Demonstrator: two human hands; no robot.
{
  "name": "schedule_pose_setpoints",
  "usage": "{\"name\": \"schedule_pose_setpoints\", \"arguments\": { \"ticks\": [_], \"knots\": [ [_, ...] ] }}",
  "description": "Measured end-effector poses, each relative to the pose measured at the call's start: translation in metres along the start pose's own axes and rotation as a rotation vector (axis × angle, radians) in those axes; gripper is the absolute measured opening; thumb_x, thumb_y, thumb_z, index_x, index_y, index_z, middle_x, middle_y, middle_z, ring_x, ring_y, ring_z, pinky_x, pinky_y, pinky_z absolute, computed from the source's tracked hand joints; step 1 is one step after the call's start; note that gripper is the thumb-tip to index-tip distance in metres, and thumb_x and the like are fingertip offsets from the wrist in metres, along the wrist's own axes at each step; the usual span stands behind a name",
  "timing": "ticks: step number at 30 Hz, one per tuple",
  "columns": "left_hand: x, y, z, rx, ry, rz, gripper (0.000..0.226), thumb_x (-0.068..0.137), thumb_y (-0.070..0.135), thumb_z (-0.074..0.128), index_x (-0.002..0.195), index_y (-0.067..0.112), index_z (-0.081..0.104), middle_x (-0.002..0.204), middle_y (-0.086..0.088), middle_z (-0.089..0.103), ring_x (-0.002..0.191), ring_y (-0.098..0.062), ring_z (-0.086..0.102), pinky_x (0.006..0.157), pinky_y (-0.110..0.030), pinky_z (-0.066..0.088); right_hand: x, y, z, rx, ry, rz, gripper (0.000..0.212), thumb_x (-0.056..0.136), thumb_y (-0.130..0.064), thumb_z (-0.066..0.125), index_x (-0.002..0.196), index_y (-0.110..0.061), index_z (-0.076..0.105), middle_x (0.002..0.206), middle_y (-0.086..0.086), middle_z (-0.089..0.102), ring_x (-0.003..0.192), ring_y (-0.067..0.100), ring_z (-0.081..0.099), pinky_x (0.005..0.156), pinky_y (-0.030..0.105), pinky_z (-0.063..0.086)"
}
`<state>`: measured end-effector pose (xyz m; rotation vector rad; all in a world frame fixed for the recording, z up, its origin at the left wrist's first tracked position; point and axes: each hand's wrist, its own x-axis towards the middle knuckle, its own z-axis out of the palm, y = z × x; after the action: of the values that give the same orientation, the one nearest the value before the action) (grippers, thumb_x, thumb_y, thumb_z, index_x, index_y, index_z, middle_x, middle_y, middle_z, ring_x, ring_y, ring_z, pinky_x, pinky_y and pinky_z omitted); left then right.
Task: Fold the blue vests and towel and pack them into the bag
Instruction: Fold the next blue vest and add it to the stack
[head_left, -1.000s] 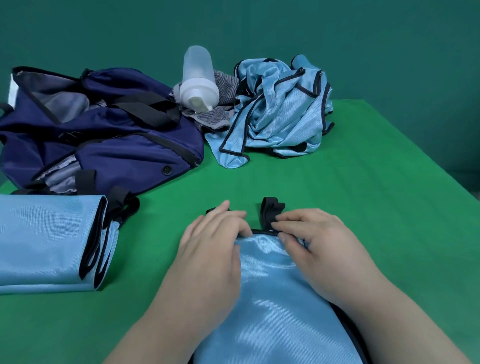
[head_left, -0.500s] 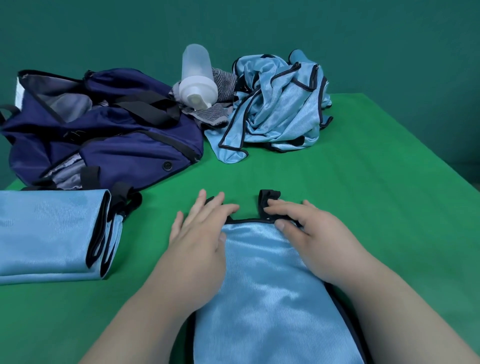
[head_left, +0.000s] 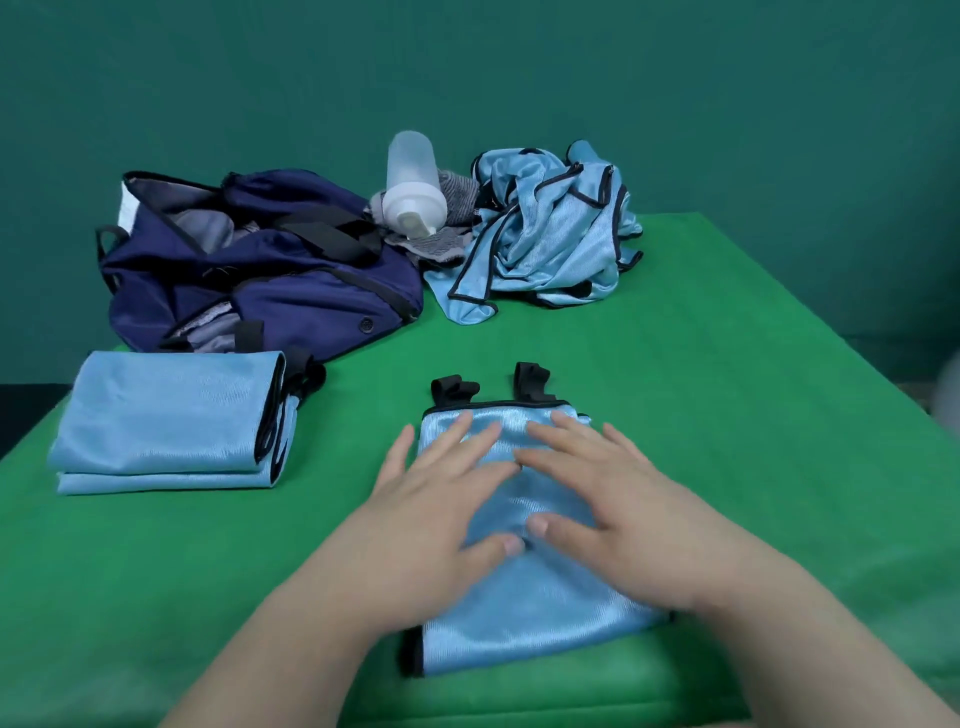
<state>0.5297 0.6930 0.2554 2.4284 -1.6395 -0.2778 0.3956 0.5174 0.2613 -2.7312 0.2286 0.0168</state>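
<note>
A folded light-blue vest (head_left: 524, 618) with black trim lies in front of me on the green table (head_left: 727, 415). My left hand (head_left: 436, 514) and my right hand (head_left: 613, 509) both lie flat on it, fingers spread. Two black straps stick out at its far edge. Another folded blue vest (head_left: 166, 421) sits at the left. A crumpled heap of blue vests (head_left: 545, 239) lies at the back. The navy bag (head_left: 260, 275) stands open at the back left. A grey striped towel (head_left: 447, 223) lies between bag and heap.
A translucent shaker bottle (head_left: 413, 187) rests tilted on the towel beside the bag. The table's right edge runs diagonally at the right; a teal wall stands behind.
Both hands have let go of the vest's top edge and straps, drawn back toward me and now lie flat on the cloth. The view has pulled back.
</note>
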Motion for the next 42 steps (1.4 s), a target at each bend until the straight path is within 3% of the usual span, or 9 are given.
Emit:
{"name": "schedule_pose_setpoints", "arguments": {
  "ticks": [3,10,13,16,20,26,32,36,42],
  "knots": [
    [0.005,-0.008,0.012,0.071,-0.063,-0.084,0.09,0.083,0.082,0.029,0.157,0.038,0.003,0.16,0.02,-0.024,0.141,0.002,-0.034,0.121,-0.048,-0.013,-0.004,0.0,0.01,-0.153,-0.12,0.061,0.099,0.073,-0.087,0.009,0.158,-0.036,0.005,0.162,-0.02,-0.017,0.146,0.0,-0.026,0.124,0.042,-0.01],
    [0.003,-0.015,0.015,0.036,0.012,-0.11,0.095,0.079,0.084,0.038,0.157,0.039,0.007,0.159,0.018,-0.027,0.143,-0.002,-0.033,0.122,-0.043,-0.011,-0.008,0.01,0.013,-0.137,-0.066,0.057,0.086,0.088,-0.079,0.027,0.158,-0.037,0.001,0.16,-0.019,-0.022,0.144,-0.003,-0.029,0.124,0.036,-0.008],
    [-0.008,-0.017,0.016,-0.15,0.118,-0.113,0.08,0.083,0.077,0.029,0.154,0.04,0.023,0.161,0.022,-0.011,0.141,0.01,-0.026,0.121,-0.034,-0.012,-0.024,0.018,0.015,0.024,0.052,0.113,0.068,0.1,-0.057,0.041,0.157,-0.039,0.009,0.162,-0.023,-0.013,0.145,-0.007,-0.021,0.125,0.031,-0.003],
    [-0.027,-0.011,0.017,-0.318,0.15,-0.095,0.05,0.098,0.06,0.037,0.145,0.042,0.04,0.16,0.027,0.005,0.14,0.017,-0.018,0.123,-0.034,-0.01,-0.046,0.016,0.022,0.234,0.183,0.132,0.06,0.097,-0.06,0.041,0.153,-0.042,0.026,0.158,-0.034,0.003,0.144,-0.015,-0.011,0.124,0.027,0.003],
    [-0.057,0.007,0.025,-0.359,0.212,-0.013,0.079,0.08,0.088,0.013,0.135,0.046,0.05,0.155,0.032,0.016,0.144,0.014,-0.008,0.123,-0.032,-0.005,-0.066,0.002,0.03,0.231,0.256,0.053,0.069,0.081,-0.071,0.045,0.144,-0.043,0.043,0.155,-0.031,0.02,0.147,-0.012,0.0,0.121,0.022,0.009],
    [-0.09,0.026,0.034,-0.189,0.235,-0.005,0.083,0.073,0.092,0.025,0.134,0.043,0.053,0.145,0.035,0.031,0.143,0.014,0.008,0.123,-0.03,0.005,-0.086,-0.007,0.044,0.223,0.285,0.049,0.045,0.078,-0.045,0.061,0.122,-0.034,0.067,0.144,-0.026,0.04,0.148,-0.001,0.018,0.122,0.027,0.019],
    [-0.094,0.029,0.036,-0.189,0.23,-0.074,0.059,0.081,0.071,0.043,0.131,0.043,0.057,0.137,0.037,0.041,0.134,0.016,0.022,0.121,-0.029,0.015,-0.09,0.0,0.04,0.17,0.228,0.051,0.032,0.088,-0.026,0.066,0.119,-0.035,0.068,0.137,-0.03,0.043,0.145,0.003,0.028,0.121,0.031,0.023],
    [-0.089,0.028,0.033,-0.167,0.265,-0.074,0.04,0.088,0.05,0.065,0.127,0.041,0.06,0.127,0.038,0.043,0.127,0.013,0.031,0.11,-0.016,0.014,-0.085,0.006,0.039,0.15,0.287,0.053,0.015,0.096,-0.028,0.061,0.108,-0.033,0.068,0.128,-0.03,0.052,0.138,0.006,0.04,0.116,0.036,0.032],
    [-0.078,0.024,0.031,-0.172,0.401,-0.08,0.021,0.088,0.033,0.064,0.108,0.038,0.067,0.1,0.032,0.06,0.102,0.006,0.047,0.096,-0.022,0.034,-0.078,-0.001,0.032,0.189,0.39,0.126,0.009,0.102,-0.028,0.049,0.1,-0.029,0.058,0.112,-0.012,0.062,0.122,0.006,0.049,0.119,0.031,0.01]
  ]
}}
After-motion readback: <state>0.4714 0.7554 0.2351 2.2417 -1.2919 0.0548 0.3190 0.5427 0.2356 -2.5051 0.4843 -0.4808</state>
